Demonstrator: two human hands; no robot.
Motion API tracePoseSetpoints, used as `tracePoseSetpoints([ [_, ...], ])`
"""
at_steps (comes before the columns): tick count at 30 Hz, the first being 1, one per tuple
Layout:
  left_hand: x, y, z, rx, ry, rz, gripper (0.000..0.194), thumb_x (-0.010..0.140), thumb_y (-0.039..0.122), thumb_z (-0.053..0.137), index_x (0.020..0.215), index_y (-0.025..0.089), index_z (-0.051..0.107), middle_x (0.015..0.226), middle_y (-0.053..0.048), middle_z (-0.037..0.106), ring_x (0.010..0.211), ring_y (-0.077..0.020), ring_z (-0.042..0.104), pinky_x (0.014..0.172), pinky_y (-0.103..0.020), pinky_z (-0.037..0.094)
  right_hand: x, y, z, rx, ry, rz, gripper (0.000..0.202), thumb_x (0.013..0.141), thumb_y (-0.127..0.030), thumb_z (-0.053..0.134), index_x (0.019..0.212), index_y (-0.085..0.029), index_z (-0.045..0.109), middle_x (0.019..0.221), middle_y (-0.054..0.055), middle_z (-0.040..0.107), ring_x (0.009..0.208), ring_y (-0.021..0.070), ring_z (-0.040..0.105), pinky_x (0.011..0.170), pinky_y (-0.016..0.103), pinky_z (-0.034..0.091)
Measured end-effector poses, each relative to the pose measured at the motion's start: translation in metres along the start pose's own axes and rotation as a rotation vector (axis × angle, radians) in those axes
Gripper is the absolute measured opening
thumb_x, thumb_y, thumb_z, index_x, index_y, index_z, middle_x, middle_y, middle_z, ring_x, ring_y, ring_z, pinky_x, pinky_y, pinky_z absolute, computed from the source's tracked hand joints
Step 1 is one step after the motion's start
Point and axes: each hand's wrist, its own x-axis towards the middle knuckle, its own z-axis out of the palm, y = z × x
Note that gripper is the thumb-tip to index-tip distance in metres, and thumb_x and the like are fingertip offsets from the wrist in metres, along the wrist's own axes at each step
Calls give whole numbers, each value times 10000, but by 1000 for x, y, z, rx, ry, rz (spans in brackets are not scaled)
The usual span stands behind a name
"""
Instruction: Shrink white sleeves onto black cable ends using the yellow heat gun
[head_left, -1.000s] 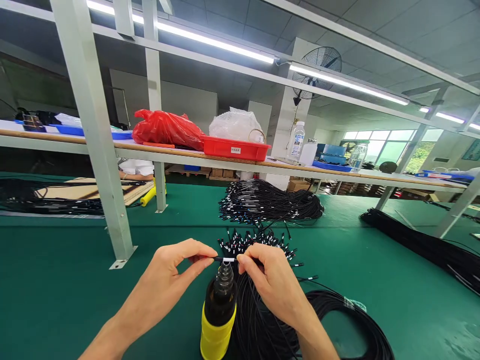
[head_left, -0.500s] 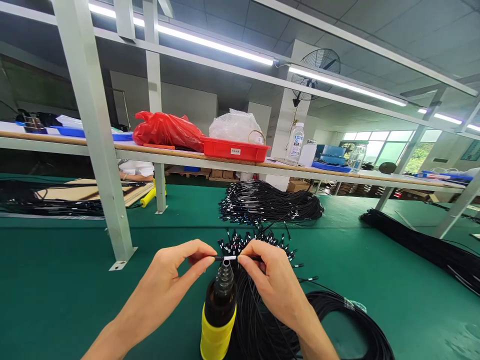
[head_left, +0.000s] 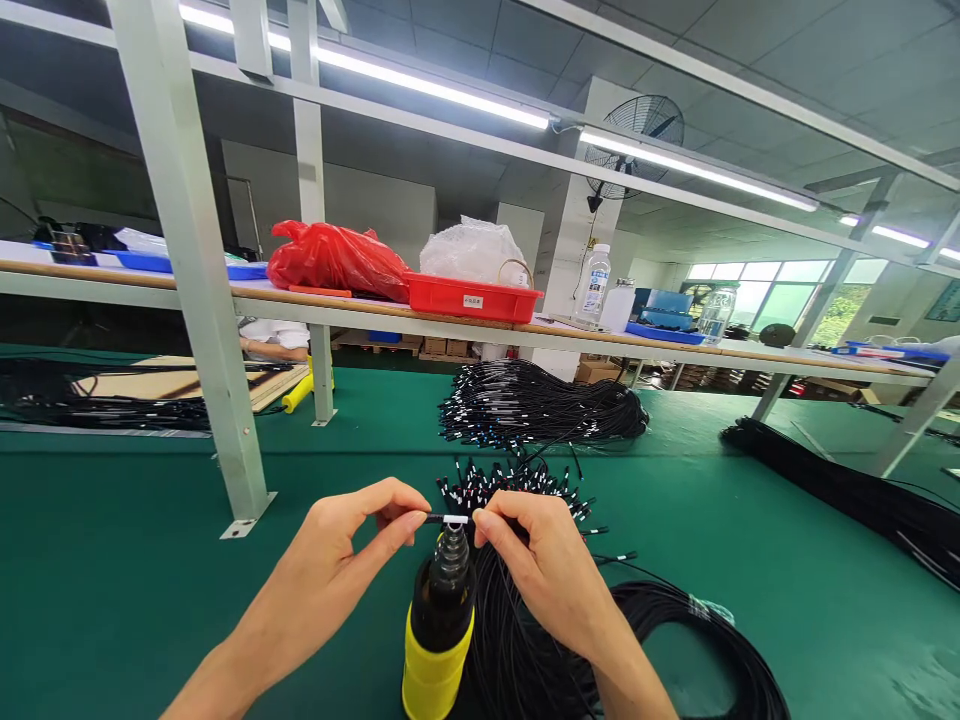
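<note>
Far left, background: dark cable bundles (head_left: pixel 97 410) lying flat on the green bench mat (head_left: pixel 112 560), beside a wooden board (head_left: pixel 187 378) and a yellow cylinder (head_left: pixel 298 392).

Left: white steel upright (head_left: pixel 199 290), foot bolted to the mat; it carries an upper shelf (head_left: pixel 390 318).

Shelf, left to right: blue trays (head_left: pixel 187 265); red plastic bag (head_left: pixel 337 260); red bin (head_left: pixel 472 297) with a clear plastic bag (head_left: pixel 469 250) behind it; clear bottle (head_left: pixel 594 285); blue tray (head_left: pixel 664 330); glass jar (head_left: pixel 715 312).

Near centre-left: left hand (head_left: pixel 337 570), thumb and forefinger pressed together, pinching the left end of a thin black wire (head_left: pixel 435 518).

Centre: white sleeve (head_left: pixel 455 520) on that wire, held level between the two hands, directly above the black nozzle of a yellow-bodied heat tool (head_left: pixel 439 625) standing upright on the mat. Whether sleeve and nozzle touch cannot be told.

Centre-right: right hand (head_left: pixel 544 570), fingertips closed, pinching the wire just right of the sleeve, resting over a coil of black wires (head_left: pixel 660 640) whose white-tipped ends (head_left: pixel 517 485) fan out behind the hands.

Behind: second bundle of black wires (head_left: pixel 547 405), apart from the first.

Right: long black cable bundle (head_left: pixel 847 490) lying diagonally on the mat. Wall fan (head_left: pixel 637 140) above.
</note>
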Motion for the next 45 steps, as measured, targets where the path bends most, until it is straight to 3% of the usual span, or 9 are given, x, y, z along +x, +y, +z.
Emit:
tracePoseSetpoints([
  [11, 5, -2, 4, -3, 78, 30, 176, 888, 436, 588, 870, 298, 696, 855, 52, 695, 800, -146, 618, 705, -211, 449, 2, 4, 3, -10, 27, 21, 341, 955, -272, 505, 628, -186, 466, 579, -66, 431, 558, 96, 360, 541, 249, 230],
  [16, 7, -1, 7, 2, 81, 38, 182, 886, 428, 586, 834, 280, 678, 855, 35, 675, 818, -164, 609, 722, -237, 448, 2, 4, 3, 6, 40, 32, 281, 943, -236, 513, 666, -189, 498, 610, -59, 467, 577, 102, 383, 549, 246, 249],
  [21, 4, 3, 5, 6, 45, -41, 302, 924, 526, 490, 1104, 292, 555, 774, 44, 626, 746, -159, 570, 667, -245, 420, 0, 2, 1, 62, 29, 14, 261, 943, -216, 507, 685, -189, 520, 619, -64, 470, 579, 97, 384, 540, 239, 253],
  [27, 1, 3, 5, -6, 10, -58, 361, 937, 553, 439, 790, 237, 531, 657, 49, 482, 620, -136, 418, 564, -246, 324, -2, 0, 0, 78, -4, 20, 258, 964, -248, 496, 731, -189, 588, 650, -59, 516, 604, 99, 414, 561, 235, 280],
  [31, 2, 0, 6, -84, 47, -87, 291, 903, 552, 514, 970, 270, 533, 736, 52, 561, 719, -149, 521, 665, -252, 388, -2, 2, 1, 60, -7, 9, 278, 979, -244, 474, 752, -188, 624, 678, -45, 569, 637, 106, 472, 605, 236, 310],
  [34, 3, -2, 5, -103, 44, -121, 361, 893, 576, 513, 1123, 300, 476, 783, 53, 606, 780, -164, 562, 673, -255, 391, -1, 3, 1, 69, -4, 8, 260, 965, -225, 497, 730, -184, 601, 669, -48, 560, 626, 105, 460, 586, 234, 305],
  [36, 2, -2, 5, -47, -2, -140, 364, 912, 606, 440, 1057, 280, 512, 748, 46, 593, 748, -167, 546, 638, -260, 369, -1, 2, 1, 74, -2, 10, 242, 954, -213, 512, 729, -185, 598, 667, -51, 556, 621, 104, 454, 578, 231, 304],
  [40, 2, -2, 6, 89, -63, -164, 552, 934, 647, 286, 686, 214, 522, 633, 30, 506, 620, -151, 462, 599, -268, 330, 0, 1, 0, 68, 5, 4, 229, 939, -192, 528, 723, -186, 604, 672, -48, 573, 629, 105, 470, 584, 229, 311],
  [45, 5, -2, 9, 72, -59, -127, 527, 926, 639, 326, 645, 210, 448, 628, 42, 445, 610, -139, 397, 580, -249, 309, 0, 3, 1, 29, 28, 10, 222, 925, -191, 548, 716, -184, 621, 654, -45, 584, 608, 108, 468, 570, 239, 306],
])
